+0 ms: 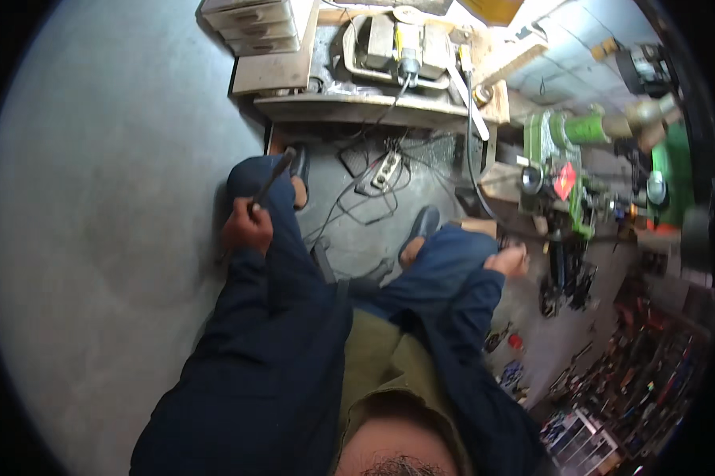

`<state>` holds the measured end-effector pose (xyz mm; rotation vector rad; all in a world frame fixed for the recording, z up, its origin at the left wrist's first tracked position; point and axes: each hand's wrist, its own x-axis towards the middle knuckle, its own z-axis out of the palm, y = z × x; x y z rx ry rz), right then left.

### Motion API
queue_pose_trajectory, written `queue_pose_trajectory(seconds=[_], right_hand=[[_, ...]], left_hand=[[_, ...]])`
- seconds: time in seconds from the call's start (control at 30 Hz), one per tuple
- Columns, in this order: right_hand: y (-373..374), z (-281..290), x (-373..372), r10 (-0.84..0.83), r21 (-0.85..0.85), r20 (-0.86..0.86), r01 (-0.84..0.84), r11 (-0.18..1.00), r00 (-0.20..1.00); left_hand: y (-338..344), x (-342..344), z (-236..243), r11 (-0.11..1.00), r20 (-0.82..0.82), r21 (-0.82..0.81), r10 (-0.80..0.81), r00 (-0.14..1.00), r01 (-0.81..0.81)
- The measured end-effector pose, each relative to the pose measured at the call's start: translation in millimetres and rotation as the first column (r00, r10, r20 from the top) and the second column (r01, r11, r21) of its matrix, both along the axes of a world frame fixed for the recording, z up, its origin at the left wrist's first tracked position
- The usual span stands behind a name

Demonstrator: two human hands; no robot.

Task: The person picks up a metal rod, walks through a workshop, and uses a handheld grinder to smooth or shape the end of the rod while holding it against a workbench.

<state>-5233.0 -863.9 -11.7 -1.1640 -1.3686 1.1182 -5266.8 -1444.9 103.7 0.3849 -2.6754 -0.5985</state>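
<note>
Holding a dark long-handled tool (271, 184) in the L grip (247, 228), R grip (511, 261) by the R knee (472, 246).
L grip's clamped on the tool's near end; rest of it points fwd & a bit R of that grip, over the L knee (249, 171), exact type unclear. R grip's blurry, can't tell if it's apart, together or on smth. Step in hand is prob. readying the tool, as its far end meets no obvious workpiece. Next move likely calls for a firm L hold & wrist turn to aim it. Counter (349, 111) sits ahead of both grips, power strip (386, 170) fwd & btw them, green machine (584, 128) ahead-R of R grip.
</note>
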Motion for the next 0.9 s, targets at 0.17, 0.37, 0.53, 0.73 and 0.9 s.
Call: queue_pose_trajectory(seconds=[0.17, 0.37, 0.53, 0.73, 0.9], right_hand=[[-150, 154, -19, 0.642, -0.094, -0.111, -0.651, 0.753, 0.759], [-193, 63, 14, 0.88, -0.275, 0.276, -0.846, 0.458, 0.387], [-219, 10, 23, 0.646, -0.507, 0.665, -0.861, 0.023, -0.374], [-239, -48, -36, 0.559, -0.621, 0.626, -0.781, -0.064, -0.544], [-247, -105, -96, 0.727, -0.503, 0.642, -0.85, 0.158, -0.245]], left_hand=[[-9, 8, 8, 1.0, 0.119, 0.003, -0.008, 0.993, 0.008], [2, 18, 20, 0.987, 0.117, 0.146, -0.084, 0.99, 0.066], [-3, 12, 2, 0.982, 0.063, 0.154, -0.122, 0.991, 0.111], [-20, 13, -12, 0.995, 0.126, 0.045, -0.091, 0.988, 0.086], [-22, -4, -20, 0.99, 0.039, 0.013, -0.139, 0.99, 0.138]])
